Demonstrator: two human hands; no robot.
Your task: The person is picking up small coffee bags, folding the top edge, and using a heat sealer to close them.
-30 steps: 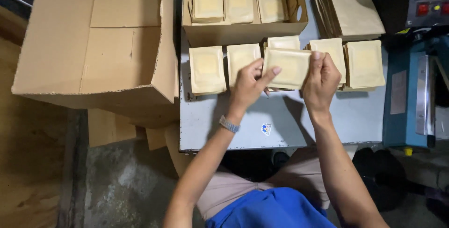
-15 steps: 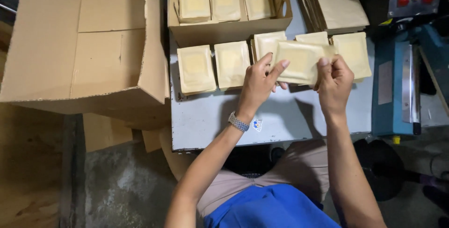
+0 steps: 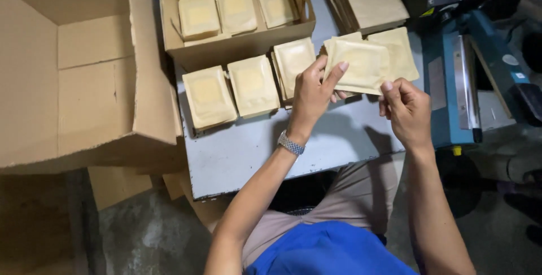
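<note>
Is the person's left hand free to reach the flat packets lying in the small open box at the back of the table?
Probably not right away. The left hand is pinching a tan packet together with the right hand. The small box is open-topped and nothing lies across the path, so only that grip stands in the way.

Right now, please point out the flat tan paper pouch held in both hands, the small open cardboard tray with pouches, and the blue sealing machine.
flat tan paper pouch (image 3: 361, 65), head view, centre of its face.
small open cardboard tray (image 3: 240, 49), head view, front wall.
blue sealing machine (image 3: 440, 83), head view, blue top panel.
</note>
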